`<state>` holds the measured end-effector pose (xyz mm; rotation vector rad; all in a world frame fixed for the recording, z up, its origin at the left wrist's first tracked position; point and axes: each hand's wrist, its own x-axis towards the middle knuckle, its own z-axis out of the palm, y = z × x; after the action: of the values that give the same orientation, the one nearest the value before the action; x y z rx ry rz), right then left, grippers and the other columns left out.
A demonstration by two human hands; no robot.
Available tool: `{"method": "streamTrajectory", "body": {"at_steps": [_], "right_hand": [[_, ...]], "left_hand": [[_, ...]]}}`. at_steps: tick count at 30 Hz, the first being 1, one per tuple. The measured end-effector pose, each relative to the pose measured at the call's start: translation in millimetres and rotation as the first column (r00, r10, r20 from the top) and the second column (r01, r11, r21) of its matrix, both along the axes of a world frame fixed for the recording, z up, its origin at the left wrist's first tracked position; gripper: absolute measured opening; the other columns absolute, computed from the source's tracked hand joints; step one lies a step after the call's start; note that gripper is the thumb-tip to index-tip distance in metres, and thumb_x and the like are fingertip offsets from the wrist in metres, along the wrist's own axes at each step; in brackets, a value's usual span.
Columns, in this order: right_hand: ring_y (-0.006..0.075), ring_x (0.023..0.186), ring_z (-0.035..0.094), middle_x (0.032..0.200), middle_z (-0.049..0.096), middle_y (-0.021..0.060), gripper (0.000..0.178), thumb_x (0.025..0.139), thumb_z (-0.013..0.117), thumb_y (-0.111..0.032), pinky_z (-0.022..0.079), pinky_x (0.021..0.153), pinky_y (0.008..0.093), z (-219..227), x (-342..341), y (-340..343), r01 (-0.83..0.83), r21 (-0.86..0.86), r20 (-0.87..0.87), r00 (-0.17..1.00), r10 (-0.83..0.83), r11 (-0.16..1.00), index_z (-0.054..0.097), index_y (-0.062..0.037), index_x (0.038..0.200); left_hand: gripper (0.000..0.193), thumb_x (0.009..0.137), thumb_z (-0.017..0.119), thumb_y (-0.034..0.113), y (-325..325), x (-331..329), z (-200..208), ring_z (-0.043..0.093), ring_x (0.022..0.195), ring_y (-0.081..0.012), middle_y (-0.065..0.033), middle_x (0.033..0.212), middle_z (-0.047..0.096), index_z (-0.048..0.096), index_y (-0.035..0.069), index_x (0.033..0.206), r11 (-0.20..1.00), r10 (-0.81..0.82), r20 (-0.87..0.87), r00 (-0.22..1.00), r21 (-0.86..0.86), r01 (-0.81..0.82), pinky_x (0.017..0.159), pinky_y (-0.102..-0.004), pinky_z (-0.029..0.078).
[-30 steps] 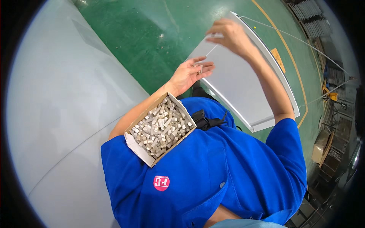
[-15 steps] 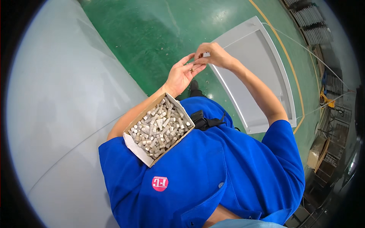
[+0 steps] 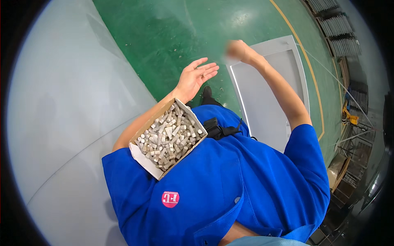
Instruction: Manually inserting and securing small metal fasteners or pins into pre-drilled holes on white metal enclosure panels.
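Here, left hand (image 3: pixel 196 78) open above box (image 3: pixel 169 137).

A glossy green painted floor (image 3: pixel 164 37) fills the upper middle of the view, catching a bright patch of overhead light near the top and strewn with small bits of debris. A thin yellow painted line (image 3: pixel 305 61) curves across it at the right. To the left spreads a large, smooth pale grey curved surface (image 3: pixel 61 123). A flat grey rectangular panel with a raised rim (image 3: pixel 266 102) lies on the floor. Dark metal racks (image 3: pixel 340 37) stand along the far right edge, and a brown cardboard box (image 3: pixel 337 170) sits below them.
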<state>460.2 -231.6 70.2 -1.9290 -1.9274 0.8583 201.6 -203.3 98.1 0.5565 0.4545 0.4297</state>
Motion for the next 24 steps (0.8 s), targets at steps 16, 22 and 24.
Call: {"method": "streamTrajectory", "body": {"at_steps": [16, 22, 24], "right_hand": [[0.0295, 0.068, 0.064, 0.07, 0.062, 0.013, 0.006, 0.072, 0.057, -0.007, 0.052, 0.059, 0.0385, -69, -21, -41, -0.514, 0.11, 0.475, 0.779, 0.41, 0.85, 0.06, -0.0065, 0.067], [0.0303, 0.064, 0.065, 0.063, 0.063, 0.0145, 0.006, 0.06, 0.07, -0.009, 0.052, 0.057, 0.0395, -66, 2, -57, -0.233, -0.16, 0.455, 0.845, 0.281, 0.959, 0.065, -0.0064, 0.06], [0.0302, 0.065, 0.065, 0.064, 0.063, 0.0143, 0.014, 0.056, 0.077, -0.013, 0.052, 0.057, 0.0393, -68, 13, -68, -0.141, -0.206, 0.508, 0.83, 0.229, 0.968, 0.066, -0.0063, 0.062]], "left_hand": [[0.031, 0.091, 0.042, 0.0, -1, -5, -8, 0.051, 0.116, -0.0323, -0.0236, 0.122, 0.049, 0.04, -0.009, 0.121, 0.999, 0.019, -0.104, 0.994, 0.028, -0.016, 0.101, -0.0403, 0.042], [0.031, 0.088, 0.042, -0.004, -3, -4, -11, 0.052, 0.113, -0.0312, -0.022, 0.12, 0.05, 0.042, -0.007, 0.118, 1.0, -0.015, -0.05, 0.999, -0.008, 0.015, 0.098, -0.0396, 0.045], [0.031, 0.09, 0.044, -0.001, -2, -2, -11, 0.052, 0.115, -0.0307, -0.0217, 0.122, 0.05, 0.042, -0.007, 0.12, 0.999, -0.047, -0.056, 0.997, 0.006, 0.047, 0.099, -0.0396, 0.044]]}}
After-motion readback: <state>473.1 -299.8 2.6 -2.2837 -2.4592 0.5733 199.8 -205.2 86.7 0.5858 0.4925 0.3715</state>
